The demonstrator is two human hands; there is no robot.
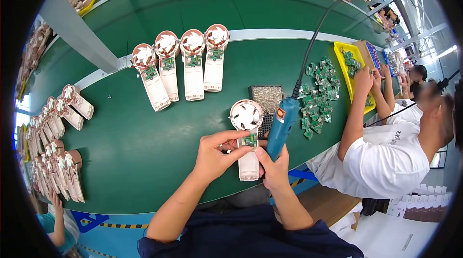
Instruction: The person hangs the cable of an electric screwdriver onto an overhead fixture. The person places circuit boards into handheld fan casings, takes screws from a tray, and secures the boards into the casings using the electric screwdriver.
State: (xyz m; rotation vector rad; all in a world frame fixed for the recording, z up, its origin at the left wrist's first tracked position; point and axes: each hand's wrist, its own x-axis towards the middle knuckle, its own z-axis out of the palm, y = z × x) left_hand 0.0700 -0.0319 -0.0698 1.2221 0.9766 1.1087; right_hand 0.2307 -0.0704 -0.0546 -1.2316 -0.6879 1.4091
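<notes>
A white fan unit [248,165] with a round fan head lies on the green table in front of me, its handle pointing toward me. A small green circuit board [250,140] sits in its upper handle. My left hand [217,154] pinches the board's edge from the left, thumb and index finger on either side of it. My right hand [275,168] is wrapped round a blue electric screwdriver [282,127], with the thumb against the fan handle's right side. The screwdriver's tip is hidden. Behind the fan stands a black tray of screws [267,97].
Several fan units [194,72] lie at the back, and more [58,166] are at the left. Loose circuit boards [319,94] are spread on the right, beside a yellow bin [343,65]. A co-worker in a white shirt [386,156] reaches over that bin. A cable hangs above.
</notes>
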